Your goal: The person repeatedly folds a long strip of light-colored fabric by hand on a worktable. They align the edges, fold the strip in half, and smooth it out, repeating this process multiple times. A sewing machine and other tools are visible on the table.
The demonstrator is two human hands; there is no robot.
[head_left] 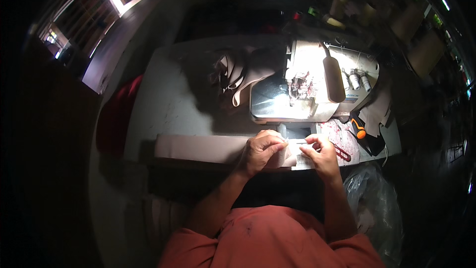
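Note:
Both my hands meet in front of a lit sewing machine (303,59), close to the table's near edge. My left hand (264,151) is closed in a pinch, thumb against fingers, on a pale piece of fabric (281,158). Just to its right, my right hand (322,157) is also pinched, at a small whitish piece of woven-looking material (303,162). Whether the two pieces are joined is hard to see in the glare. A folded length of pale fabric (201,148) lies along the table edge left of my left hand.
A heap of pale and dark fabric strips (240,73) lies left of the machine. At right are an orange-handled tool (361,128), a red-handled tool (342,153) and a pink-patterned cloth (338,131). A clear plastic bag (374,203) hangs below the table's right side.

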